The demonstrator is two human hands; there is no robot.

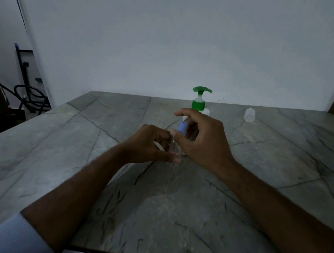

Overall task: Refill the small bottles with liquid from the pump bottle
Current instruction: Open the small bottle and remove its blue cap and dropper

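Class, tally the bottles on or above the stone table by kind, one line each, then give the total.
Pump bottle with green pump: 1
Small bottle with blue cap, held by left hand and right hand: 1
Small clear bottle standing alone: 1
Total: 3

Two bare forearms, pale blue finely ribbed sleeve (11,248) pushed up

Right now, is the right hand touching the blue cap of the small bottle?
Touching. The head view shows the right hand with its fingers curled round the blue cap, no gap between them.
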